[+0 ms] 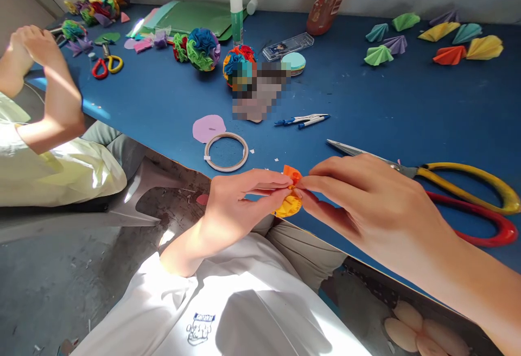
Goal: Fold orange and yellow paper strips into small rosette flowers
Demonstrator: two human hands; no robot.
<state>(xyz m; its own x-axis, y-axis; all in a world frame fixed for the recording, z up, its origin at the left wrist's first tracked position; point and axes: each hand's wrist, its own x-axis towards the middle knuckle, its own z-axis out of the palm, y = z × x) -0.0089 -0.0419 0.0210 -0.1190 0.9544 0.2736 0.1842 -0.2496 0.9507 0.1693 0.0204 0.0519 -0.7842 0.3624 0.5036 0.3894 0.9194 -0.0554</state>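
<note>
Pinching a small folded orange-and-yellow paper piece (290, 193) between them, the left hand (236, 204) and right hand (362, 204) meet just over the near edge of the blue table (407, 112) — both closed on the paper by thumb and fingertips. It looks light, thin and easily creased, best held at its gathered centre. Large yellow-and-red-handled scissors (456, 193) lie just behind the right hand — a white tape ring (226, 151) sits near the left.

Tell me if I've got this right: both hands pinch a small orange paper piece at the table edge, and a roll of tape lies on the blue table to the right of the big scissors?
Not quite. In the head view the roll of tape lies left of the big scissors, not right. The rest holds: the left hand and right hand pinch the small orange paper piece at the edge of the blue table.
</note>
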